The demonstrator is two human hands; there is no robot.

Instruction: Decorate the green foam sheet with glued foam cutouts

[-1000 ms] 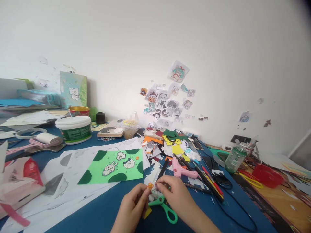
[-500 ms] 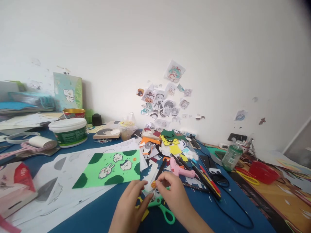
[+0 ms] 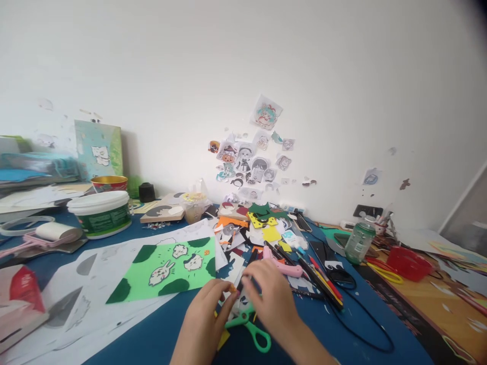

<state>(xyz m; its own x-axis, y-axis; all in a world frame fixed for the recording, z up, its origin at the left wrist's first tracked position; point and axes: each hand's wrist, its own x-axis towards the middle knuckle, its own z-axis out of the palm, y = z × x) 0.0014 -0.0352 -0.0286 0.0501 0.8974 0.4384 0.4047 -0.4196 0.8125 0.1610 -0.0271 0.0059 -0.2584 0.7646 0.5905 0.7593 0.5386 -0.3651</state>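
Note:
My left hand (image 3: 207, 314) pinches a small orange cutout (image 3: 232, 288) between thumb and fingertips. Close beside it, my right hand (image 3: 272, 294) has its thumb and fingers drawn together; anything between them is too small to make out. Under the hands lie green-handled scissors (image 3: 258, 337), partly covered, with yellow scraps around them. To the left rests a bright green sheet (image 3: 146, 268) with dark green patches, white character cutouts and a small orange piece near its upper right corner.
A pink glue gun (image 3: 283, 266) and several pens (image 3: 317, 276) lie right of the hands, before a heap of paper scraps (image 3: 271, 233). A white-lidded tub (image 3: 101, 215) stands left, a glass jar (image 3: 359, 241) and red bowl (image 3: 409, 263) right. A black cable (image 3: 375, 342) curves across the blue tabletop.
The orange cutout has gone from my right fingertips to my left ones. My right hand has drawn slightly up and away from it. The view has shifted slightly.

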